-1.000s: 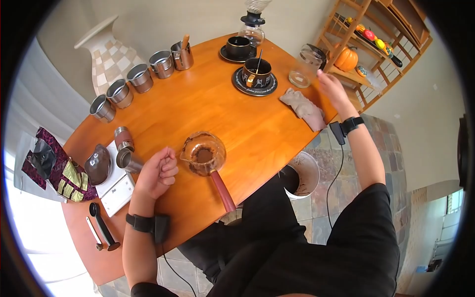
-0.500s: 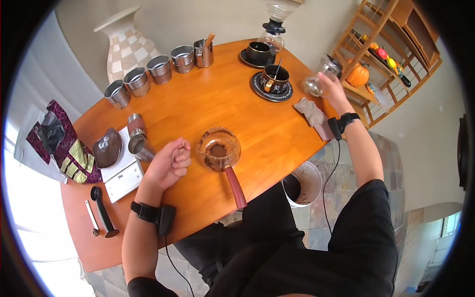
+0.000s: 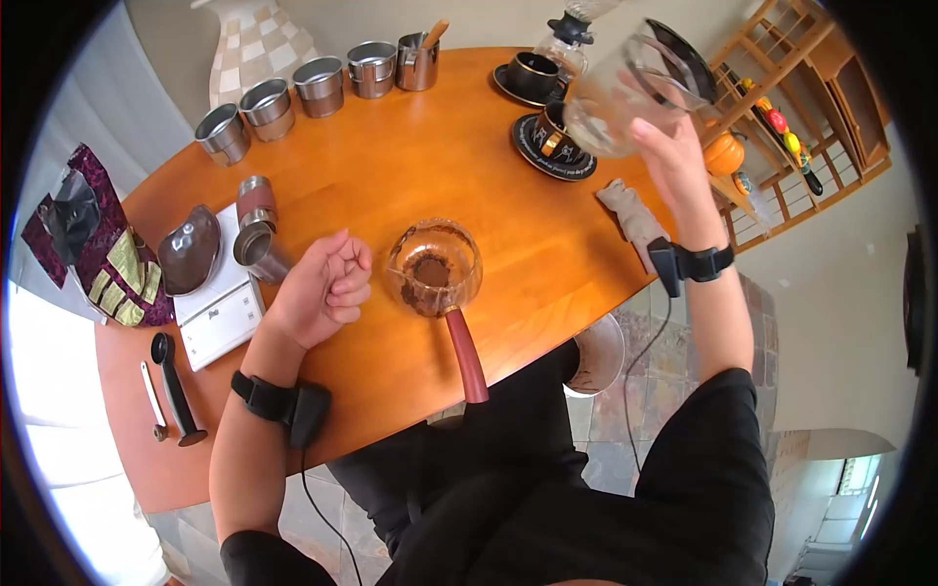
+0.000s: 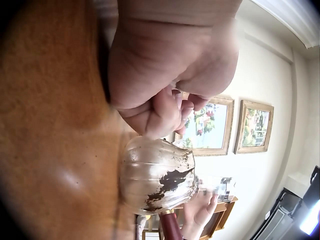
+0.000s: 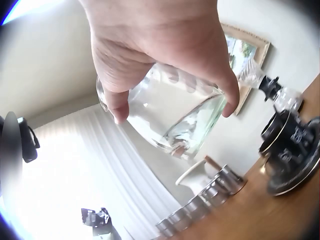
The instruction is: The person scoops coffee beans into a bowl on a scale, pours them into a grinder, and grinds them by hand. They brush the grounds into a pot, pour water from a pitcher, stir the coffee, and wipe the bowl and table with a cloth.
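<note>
My right hand (image 3: 669, 161) holds up a clear glass jug (image 3: 611, 112) with a dark part at its upper end, above the table's far right. Thumb and fingers wrap round its glass wall in the right wrist view (image 5: 165, 110). My left hand (image 3: 327, 288) is by the table's near side, fingers loosely curled and nothing in them. Just to its right stands a round glass pot (image 3: 469, 256) with a reddish wooden handle (image 3: 466, 356). Brown, powdery stuff sits at the pot's bottom and smears its wall, also plain in the left wrist view (image 4: 145, 172).
A black cup (image 3: 555, 129) on a saucer, another black cup (image 3: 532, 70), a cloth (image 3: 630, 217) and a glass dripper server (image 3: 565, 44) stand right. Several metal cups (image 3: 319, 83) line the back. A scale (image 3: 220, 327), bag (image 3: 122, 273) and scoop (image 3: 176, 391) are left.
My right hand has closed round the glass jug, lifted it off the far right of the table and brought it up and nearer. The left hand stays beside the pot.
</note>
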`<state>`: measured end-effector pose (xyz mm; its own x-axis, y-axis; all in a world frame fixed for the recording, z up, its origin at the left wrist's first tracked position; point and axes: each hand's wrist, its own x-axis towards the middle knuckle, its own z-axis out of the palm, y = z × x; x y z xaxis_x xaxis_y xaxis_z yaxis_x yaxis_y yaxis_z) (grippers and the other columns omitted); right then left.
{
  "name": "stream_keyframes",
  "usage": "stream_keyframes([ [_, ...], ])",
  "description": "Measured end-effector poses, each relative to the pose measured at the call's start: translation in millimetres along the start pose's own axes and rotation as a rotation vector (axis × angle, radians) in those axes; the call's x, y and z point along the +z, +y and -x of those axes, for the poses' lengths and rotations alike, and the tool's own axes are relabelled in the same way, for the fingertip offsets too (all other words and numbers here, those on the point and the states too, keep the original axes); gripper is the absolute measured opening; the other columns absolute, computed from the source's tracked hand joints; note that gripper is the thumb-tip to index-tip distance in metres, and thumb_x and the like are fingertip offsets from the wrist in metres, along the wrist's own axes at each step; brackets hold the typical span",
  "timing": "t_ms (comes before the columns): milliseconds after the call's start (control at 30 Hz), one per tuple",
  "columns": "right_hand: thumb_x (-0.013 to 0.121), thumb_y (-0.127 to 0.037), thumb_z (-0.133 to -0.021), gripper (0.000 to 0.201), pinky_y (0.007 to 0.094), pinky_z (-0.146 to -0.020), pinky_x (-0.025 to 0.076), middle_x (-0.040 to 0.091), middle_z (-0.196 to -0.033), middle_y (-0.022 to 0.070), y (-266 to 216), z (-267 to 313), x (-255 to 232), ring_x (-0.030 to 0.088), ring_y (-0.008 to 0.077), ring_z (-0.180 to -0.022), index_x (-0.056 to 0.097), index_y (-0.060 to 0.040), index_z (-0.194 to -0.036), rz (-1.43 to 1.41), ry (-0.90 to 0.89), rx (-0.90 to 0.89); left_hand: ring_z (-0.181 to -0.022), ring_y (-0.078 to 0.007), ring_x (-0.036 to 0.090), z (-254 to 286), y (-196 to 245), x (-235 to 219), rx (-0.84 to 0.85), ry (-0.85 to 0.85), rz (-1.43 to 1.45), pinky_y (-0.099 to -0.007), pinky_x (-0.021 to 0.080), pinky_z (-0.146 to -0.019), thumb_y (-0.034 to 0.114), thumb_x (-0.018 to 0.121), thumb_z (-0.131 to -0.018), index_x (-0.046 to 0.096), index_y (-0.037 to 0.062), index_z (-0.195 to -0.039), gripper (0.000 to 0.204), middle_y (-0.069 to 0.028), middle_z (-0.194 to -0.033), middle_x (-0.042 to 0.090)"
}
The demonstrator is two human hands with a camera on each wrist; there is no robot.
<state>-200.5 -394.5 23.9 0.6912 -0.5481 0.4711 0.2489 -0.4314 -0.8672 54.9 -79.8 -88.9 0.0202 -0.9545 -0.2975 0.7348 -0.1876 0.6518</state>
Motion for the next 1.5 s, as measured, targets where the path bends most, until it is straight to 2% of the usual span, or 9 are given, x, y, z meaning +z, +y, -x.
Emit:
stream_keyframes([
  [233, 0.086, -0.012, -0.066, 0.086, 0.0344, -0.104, 0.041, 0.055, -0.131, 0.0095, 8.3, -18.0, 87.3, 0.052, 0.0199, -0.122, 0.041, -0.0020, -0.139, -0.051, -0.226, -0.113, -0.048, -0.0048, 0.022, 0.9, -1.6, -3.7, -0.027, -0.058, -0.032, -0.0193, 0.015, -0.040, 0.042, 0.037, -0.102, 0.047, 0.0102, -0.083, 0.039, 0.0062, -0.059, 0.025],
  [300, 0.079, -0.013, -0.069, 0.087, 0.0418, -0.106, 0.042, 0.045, -0.141, 0.0139, 6.2, -17.9, 101.5, 0.041, 0.0299, -0.133, 0.035, -0.0043, -0.144, -0.074, -0.324, -0.036, -0.049, -0.0043, 0.022, 1.2, -0.9, -5.6, -0.019, -0.062, -0.009, -0.0190, 0.016, -0.041, 0.042, 0.038, -0.101, 0.047, 0.0105, -0.083, 0.038, 0.0068, -0.059, 0.025],
  [433, 0.081, -0.014, -0.066, 0.086, 0.0415, -0.106, 0.042, 0.045, -0.141, 0.0149, 21.9, -22.7, 128.1, 0.041, 0.0304, -0.133, 0.040, -0.0036, -0.141, -0.037, -0.367, -0.137, -0.050, -0.0037, 0.022, 2.5, -0.1, -4.8, -0.026, -0.055, 0.001, -0.0187, 0.016, -0.043, 0.042, 0.040, -0.101, 0.047, 0.0104, -0.083, 0.037, 0.0076, -0.060, 0.024],
  [533, 0.082, -0.021, -0.073, 0.065, 0.0342, -0.086, 0.052, 0.063, -0.112, 0.0131, 21.7, -17.3, 169.0, 0.063, 0.0219, -0.098, 0.051, 0.0002, -0.126, 0.445, 0.150, -0.481, -0.051, -0.0037, 0.021, 2.4, 0.1, -4.1, -0.046, -0.031, 0.014, -0.0189, 0.016, -0.043, 0.042, 0.039, -0.101, 0.047, 0.0101, -0.083, 0.038, 0.0077, -0.060, 0.023],
  [700, 0.094, -0.020, -0.056, 0.107, 0.0399, -0.109, 0.036, 0.043, -0.143, 0.0124, 39.9, -18.7, 103.3, 0.043, 0.0230, -0.131, 0.034, -0.0009, -0.143, 0.579, -0.396, -0.059, -0.050, -0.0039, 0.021, 2.3, 1.4, -2.9, -0.060, -0.038, 0.013, -0.0194, 0.016, -0.043, 0.044, 0.038, -0.101, 0.047, 0.0098, -0.082, 0.040, 0.0078, -0.059, 0.023],
  [867, 0.092, -0.011, -0.057, 0.095, 0.0343, -0.104, 0.042, 0.057, -0.129, 0.0073, 54.4, -14.9, 104.0, 0.054, 0.0170, -0.118, 0.042, -0.0030, -0.138, 0.042, -0.433, -0.128, -0.049, -0.0047, 0.020, 1.9, 0.3, -3.0, -0.063, -0.060, 0.026, -0.0202, 0.015, -0.043, 0.045, 0.037, -0.101, 0.046, 0.0102, -0.080, 0.042, 0.0077, -0.059, 0.023],
  [1000, 0.091, -0.009, -0.057, 0.091, 0.0333, -0.104, 0.042, 0.057, -0.129, 0.0082, 48.0, -18.8, 104.8, 0.054, 0.0179, -0.117, 0.045, -0.0031, -0.136, 0.186, -0.457, -0.245, -0.049, -0.0054, 0.020, 2.5, -0.9, -3.8, -0.060, -0.060, 0.015, -0.0211, 0.015, -0.042, 0.047, 0.036, -0.101, 0.044, 0.0097, -0.079, 0.044, 0.0067, -0.058, 0.024],
  [1067, 0.085, -0.019, -0.062, 0.087, 0.0408, -0.107, 0.041, 0.045, -0.141, 0.0155, 55.3, -20.6, 102.4, 0.045, 0.0291, -0.131, 0.046, -0.0034, -0.137, 0.301, -0.487, -0.358, -0.049, -0.0048, 0.019, 2.3, -0.6, -3.8, -0.055, -0.058, 0.026, -0.0214, 0.015, -0.042, 0.046, 0.036, -0.101, 0.045, 0.0102, -0.078, 0.043, 0.0074, -0.058, 0.023],
  [1500, 0.087, -0.024, -0.060, 0.085, 0.0398, -0.106, 0.041, 0.047, -0.140, 0.0159, 52.8, -16.6, 116.8, 0.049, 0.0267, -0.127, 0.049, -0.0034, -0.134, 0.333, -0.408, -0.460, -0.050, -0.0038, 0.019, 4.7, -2.4, -3.0, -0.035, -0.043, 0.006, -0.0202, 0.016, -0.043, 0.043, 0.035, -0.102, 0.046, 0.0098, -0.080, 0.041, 0.0081, -0.058, 0.023],
])
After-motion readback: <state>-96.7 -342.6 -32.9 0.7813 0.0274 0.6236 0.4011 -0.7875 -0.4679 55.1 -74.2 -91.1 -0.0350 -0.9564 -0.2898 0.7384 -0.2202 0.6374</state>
